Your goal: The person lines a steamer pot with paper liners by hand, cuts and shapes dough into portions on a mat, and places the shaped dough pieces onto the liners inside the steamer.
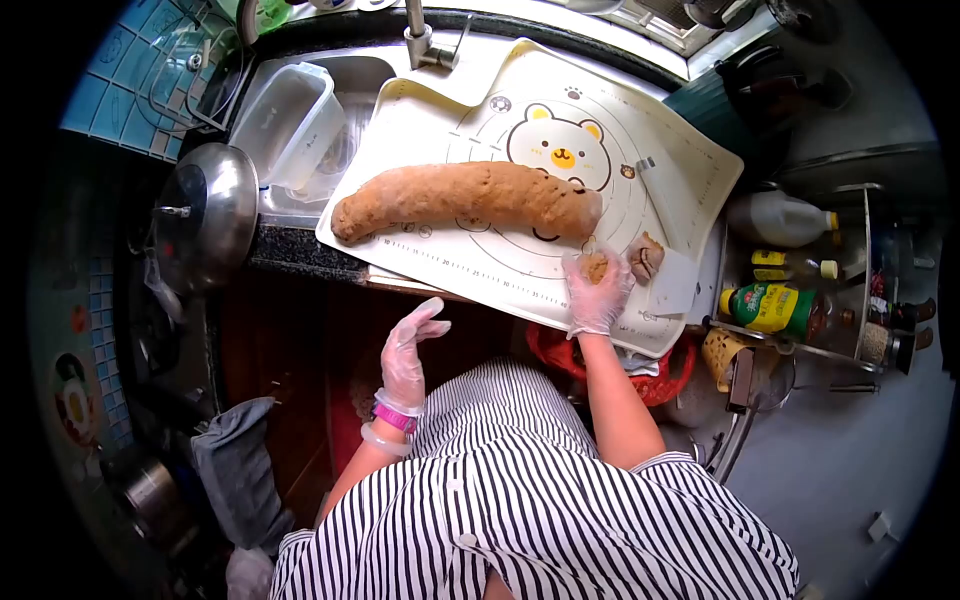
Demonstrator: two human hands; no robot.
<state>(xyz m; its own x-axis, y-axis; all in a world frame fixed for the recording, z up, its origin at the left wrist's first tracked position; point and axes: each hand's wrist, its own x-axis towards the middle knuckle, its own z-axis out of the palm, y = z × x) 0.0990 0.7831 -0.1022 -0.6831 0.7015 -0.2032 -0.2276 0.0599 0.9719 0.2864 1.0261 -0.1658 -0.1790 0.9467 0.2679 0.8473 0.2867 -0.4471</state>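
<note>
A long, thick brown dough log [460, 195] lies across a white kneading mat [450, 270] printed with a bear. My right hand [600, 295], in a clear plastic glove, has its fingers around a small piece of dough [593, 267] near the log's right end. Beside it rests another dough piece [646, 258], its cut side darker. A pale, flat, knife-like tool [675, 275] lies right of these pieces, partly blending into the mat. My left hand [405, 350], also gloved, is off the mat's front edge with fingers bent, apart from the thumb and holding nothing.
A clear plastic tub [290, 120] sits in the sink behind left, near the tap [430, 50]. A lidded pan [205, 215] stands at left. On the right, a rack [845, 270] holds bottles. A red bag [665, 380] hangs below the mat's right front corner.
</note>
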